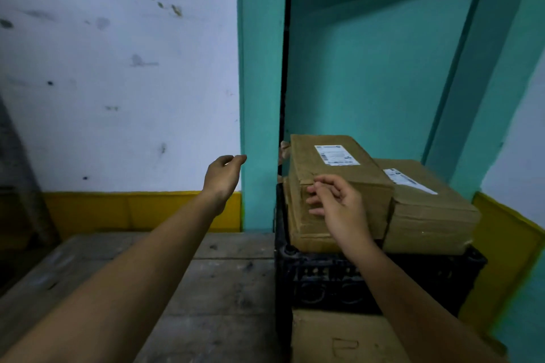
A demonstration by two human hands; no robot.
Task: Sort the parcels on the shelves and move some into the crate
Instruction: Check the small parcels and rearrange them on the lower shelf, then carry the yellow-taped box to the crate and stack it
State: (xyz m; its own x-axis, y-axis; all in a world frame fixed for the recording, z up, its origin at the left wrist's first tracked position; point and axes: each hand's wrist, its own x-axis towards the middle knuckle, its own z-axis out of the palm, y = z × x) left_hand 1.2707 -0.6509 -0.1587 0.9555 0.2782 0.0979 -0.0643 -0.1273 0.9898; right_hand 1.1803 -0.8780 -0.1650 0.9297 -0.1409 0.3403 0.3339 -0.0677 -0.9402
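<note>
A tall brown cardboard parcel stands at the right centre of the frame, its base inside a black plastic crate and most of its height above the crate's rim. Its long axis runs away from the viewer toward the upper right, so a short end faces the camera. A white shipping label lies on its top.

Touching its right side is a second, lower parcel, also labelled and also in the crate.

The right hand is in front of the tall parcel's near end, at its upper left corner. Its fingers are loosely curled and point left across the cardboard, grasping nothing. It is unclear whether the fingertips touch the box or hover just off it. From these fingers the bulk of the parcel lies behind and to the right.

The left hand hangs in the air at centre left, well apart from both parcels, beside a teal pillar. Its fingers are relaxed, slightly bent, and empty.

The right hand is much the nearer, so any shift of the tall parcel would probably start there, with the left hand having to cross the pillar to reach the far side.

Below the crate is another cardboard box. A worn wooden surface fills the lower left, and a stained white wall the upper left.
</note>
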